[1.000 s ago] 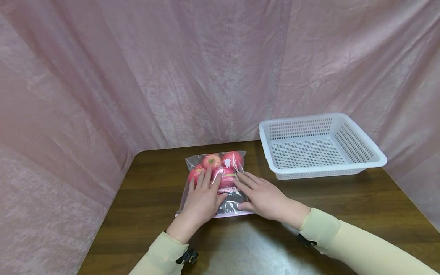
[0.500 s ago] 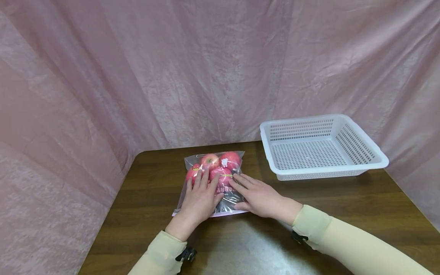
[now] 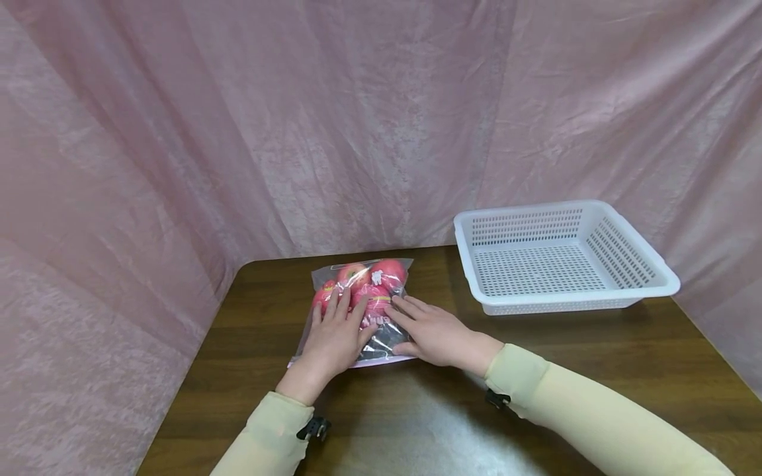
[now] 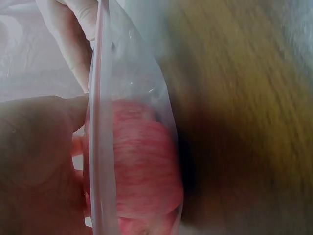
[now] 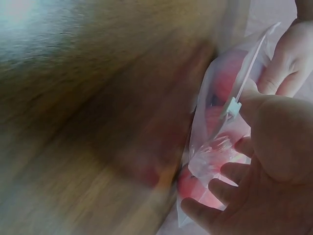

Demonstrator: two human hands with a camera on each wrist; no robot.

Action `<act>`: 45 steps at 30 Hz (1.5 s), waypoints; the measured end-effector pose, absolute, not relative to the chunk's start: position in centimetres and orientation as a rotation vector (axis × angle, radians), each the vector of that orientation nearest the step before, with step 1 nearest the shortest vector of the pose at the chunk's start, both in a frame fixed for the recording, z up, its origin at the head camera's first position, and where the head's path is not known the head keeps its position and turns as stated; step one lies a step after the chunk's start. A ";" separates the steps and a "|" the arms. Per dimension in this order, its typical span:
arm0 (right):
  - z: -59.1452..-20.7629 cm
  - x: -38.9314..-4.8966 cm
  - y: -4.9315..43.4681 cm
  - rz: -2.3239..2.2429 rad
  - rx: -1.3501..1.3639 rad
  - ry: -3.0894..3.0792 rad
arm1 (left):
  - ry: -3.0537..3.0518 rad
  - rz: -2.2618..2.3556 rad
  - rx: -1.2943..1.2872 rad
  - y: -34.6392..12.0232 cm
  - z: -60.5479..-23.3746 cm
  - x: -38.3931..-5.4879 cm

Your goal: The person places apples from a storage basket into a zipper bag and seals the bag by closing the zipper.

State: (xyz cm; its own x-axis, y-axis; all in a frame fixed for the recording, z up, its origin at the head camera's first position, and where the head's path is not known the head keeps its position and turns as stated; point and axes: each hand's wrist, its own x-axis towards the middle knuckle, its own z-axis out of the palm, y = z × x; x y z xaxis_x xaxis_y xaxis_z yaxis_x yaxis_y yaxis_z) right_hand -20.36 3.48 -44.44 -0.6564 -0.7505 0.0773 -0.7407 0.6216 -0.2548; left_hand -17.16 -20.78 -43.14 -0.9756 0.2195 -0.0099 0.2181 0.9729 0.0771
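Observation:
A clear slider zip bag [image 3: 381, 339] lies on the table with several red apples [image 3: 389, 272] inside, its zip edge toward me. My left hand [image 3: 333, 338] rests on its left part, fingers straight and spread over an apple. On the right part lies my right hand [image 3: 433, 332], also with straight fingers, its thumb near the zip edge. In the right wrist view, a pale slider [image 5: 232, 107] sits on the zip strip beside that hand. The left wrist view looks along the zip strip [image 4: 101, 147] at apples within the bag.
A white perforated plastic basket [image 3: 568, 291] stands at the back right of the brown wooden table [image 3: 250, 330]. Pink cloth [image 3: 357, 132] hangs behind the table and along its sides.
The bag of apples has slid left and slightly away from me, both hands moving with it and staying spread on top. The basket shifts slightly right in view along with the table corner.

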 end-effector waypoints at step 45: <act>-45.3 -20.3 0.8 -0.400 -1.396 2.641 | 3.198 0.146 0.096 -28.5 -43.5 -21.0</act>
State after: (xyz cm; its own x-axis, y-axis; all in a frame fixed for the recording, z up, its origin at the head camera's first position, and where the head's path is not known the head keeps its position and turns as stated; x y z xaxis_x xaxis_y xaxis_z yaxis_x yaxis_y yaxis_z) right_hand -20.30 0.79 -45.30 -0.5644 -0.8255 0.0110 -0.7916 0.5374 -0.2908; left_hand -20.99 -28.45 -43.50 -0.9963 0.0569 0.0641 0.0625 0.9941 0.0889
